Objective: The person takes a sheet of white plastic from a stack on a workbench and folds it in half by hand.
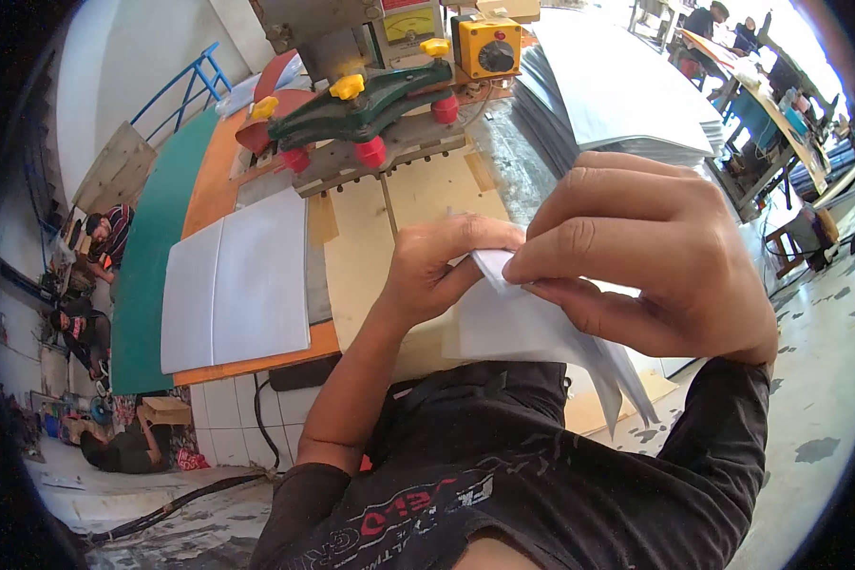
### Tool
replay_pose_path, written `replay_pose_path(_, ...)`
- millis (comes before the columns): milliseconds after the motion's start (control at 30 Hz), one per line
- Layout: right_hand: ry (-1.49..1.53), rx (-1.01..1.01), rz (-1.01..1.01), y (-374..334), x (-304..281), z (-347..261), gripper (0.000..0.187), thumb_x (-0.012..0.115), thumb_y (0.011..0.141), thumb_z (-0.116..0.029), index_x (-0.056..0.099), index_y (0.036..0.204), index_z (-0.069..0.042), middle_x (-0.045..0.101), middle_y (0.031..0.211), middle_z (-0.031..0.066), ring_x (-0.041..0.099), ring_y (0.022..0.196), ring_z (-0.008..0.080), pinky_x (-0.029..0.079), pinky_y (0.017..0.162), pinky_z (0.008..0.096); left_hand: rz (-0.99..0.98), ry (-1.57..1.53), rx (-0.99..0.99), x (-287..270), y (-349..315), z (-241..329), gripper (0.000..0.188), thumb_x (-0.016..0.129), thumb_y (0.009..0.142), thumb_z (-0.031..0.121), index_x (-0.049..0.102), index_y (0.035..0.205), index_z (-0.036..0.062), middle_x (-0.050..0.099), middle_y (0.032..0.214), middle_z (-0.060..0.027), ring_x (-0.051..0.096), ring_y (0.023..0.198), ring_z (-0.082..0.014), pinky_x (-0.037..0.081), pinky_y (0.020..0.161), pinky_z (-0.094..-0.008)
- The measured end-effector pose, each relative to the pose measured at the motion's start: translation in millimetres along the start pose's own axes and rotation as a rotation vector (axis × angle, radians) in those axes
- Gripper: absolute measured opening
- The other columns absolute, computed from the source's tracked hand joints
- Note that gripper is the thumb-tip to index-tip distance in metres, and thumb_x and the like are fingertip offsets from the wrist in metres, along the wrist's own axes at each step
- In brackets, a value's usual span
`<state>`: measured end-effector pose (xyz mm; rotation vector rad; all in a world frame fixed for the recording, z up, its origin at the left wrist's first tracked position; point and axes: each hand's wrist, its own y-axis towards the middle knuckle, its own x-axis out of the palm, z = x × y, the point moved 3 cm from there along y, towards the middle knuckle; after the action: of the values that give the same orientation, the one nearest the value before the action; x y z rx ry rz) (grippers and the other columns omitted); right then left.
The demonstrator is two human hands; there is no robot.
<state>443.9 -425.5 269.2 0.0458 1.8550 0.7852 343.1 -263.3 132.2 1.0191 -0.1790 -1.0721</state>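
Both my hands pinch thin white plastic sheets [532, 328] at their upper edge, just in front of my chest. My left hand [444, 258] grips the corner from the left, thumb and fingers closed on it. My right hand [651, 252], close to the camera, presses the same edge between thumb and fingertips. Below the hands the sheets hang down and fan apart at the lower right. A flat pile of white sheets with a crease [242, 280] lies to the left on the work table. How many sheets I hold I cannot tell.
A press machine with a dark green clamp bar [380, 114], yellow knobs and red feet stands ahead over a cream board [366, 237]. A yellow control box [487, 47] is behind it. Tall stacked white sheets [617, 85] stand at the far right. Several people are at the sides.
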Motion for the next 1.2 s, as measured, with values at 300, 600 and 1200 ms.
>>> replay_pose_path(300, -0.289, -0.056, -0.091, 6, -3, -15, 0.035, 0.077, 0.061, -0.008, 0.074, 0.095, -0.005, 0.068, 0.082, 0.0071, 0.064, 0.069, 0.0213, 0.051, 0.055, 0.0342, -0.027, 0.021, -0.034, 2, 2, 1, 0.032, 0.066, 0.079, -0.008, 0.072, 0.108, 0.0034, 0.075, 0.103, -0.011, 0.073, 0.092, -0.0256, 0.057, 0.08, -0.0339)
replay_pose_path(600, -0.4, 0.066, -0.187, 5, 2, -17, 0.033, 0.075, 0.062, -0.007, 0.073, 0.095, -0.007, 0.07, 0.087, 0.0065, 0.066, 0.074, 0.0218, 0.055, 0.059, 0.0346, -0.109, 0.068, -0.056, 5, 4, 2, 0.035, 0.071, 0.077, -0.003, 0.071, 0.111, 0.0059, 0.073, 0.1, -0.0115, 0.071, 0.09, -0.029, 0.056, 0.079, -0.0359)
replay_pose_path(1200, 0.046, 0.162, -0.265, -8, -12, -3, 0.036, 0.069, 0.071, 0.002, 0.07, 0.107, 0.003, 0.072, 0.086, 0.0194, 0.072, 0.074, 0.031, 0.057, 0.063, 0.0369, -0.148, -0.001, -0.073, 11, 2, -7, 0.035, 0.072, 0.079, -0.002, 0.072, 0.113, 0.0052, 0.074, 0.11, -0.0107, 0.071, 0.102, -0.0285, 0.055, 0.089, -0.0362)
